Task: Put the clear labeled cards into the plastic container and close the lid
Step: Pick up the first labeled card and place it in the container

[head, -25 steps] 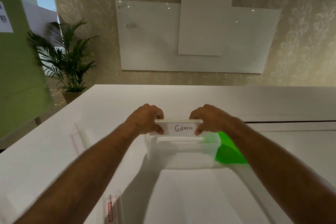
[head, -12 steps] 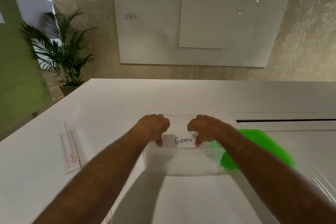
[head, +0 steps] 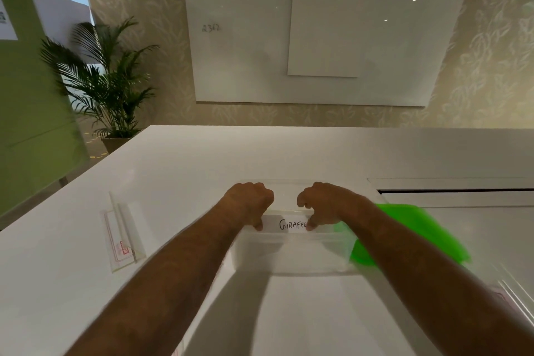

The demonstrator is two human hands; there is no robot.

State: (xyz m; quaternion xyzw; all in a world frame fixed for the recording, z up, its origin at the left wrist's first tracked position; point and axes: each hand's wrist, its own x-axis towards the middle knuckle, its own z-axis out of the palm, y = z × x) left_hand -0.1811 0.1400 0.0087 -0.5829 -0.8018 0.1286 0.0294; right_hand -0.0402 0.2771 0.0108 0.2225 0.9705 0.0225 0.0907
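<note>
At the centre of the frame both hands hold a clear card labelled "GIRAFEE" [head: 291,224] upright, lowered into the open top of a clear plastic container [head: 291,257] that stands on a white table [head: 202,159]. The left hand [head: 250,204] has its fingers curled over the card's left end, with the thumb pressed against the card's near face. The right hand [head: 323,205] pinches the card's right end in the same way, thumb tip on the label's last letter. The card's lower part sits inside the container, near its front wall; whether it touches the bottom cannot be told.

Just to the right of the container, partly hidden by the right forearm, a green lid [head: 410,228] lies flat on the table, touching or almost touching the container's right side.

At centre left of the frame another clear card with a red label [head: 122,240] lies on the table, well apart from the container. At the lower right edge more clear cards [head: 511,300] show, blurred.

In the upper half a whiteboard [head: 245,46] hangs on a patterned wall, and a potted palm [head: 107,81] stands at upper left beyond the table's corner.
</note>
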